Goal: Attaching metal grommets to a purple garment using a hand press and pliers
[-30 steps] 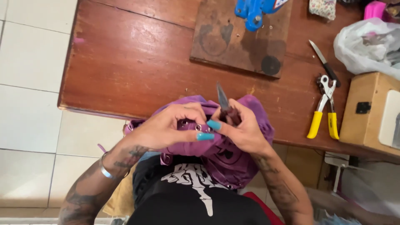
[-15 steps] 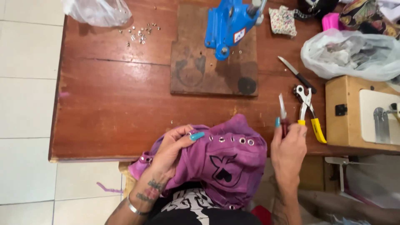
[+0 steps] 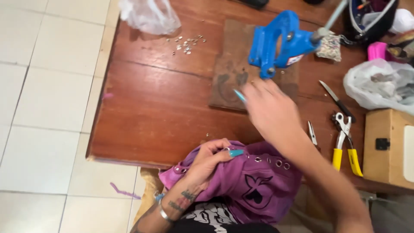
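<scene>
Fingers of the left hand clutch the purple garment at lower centre, while the blurred right hand, fingers loosely spread, hovers below the blue press.

Purple garment: crumpled at table edge, metal eyelet row along top, dark logo facing up.
</scene>
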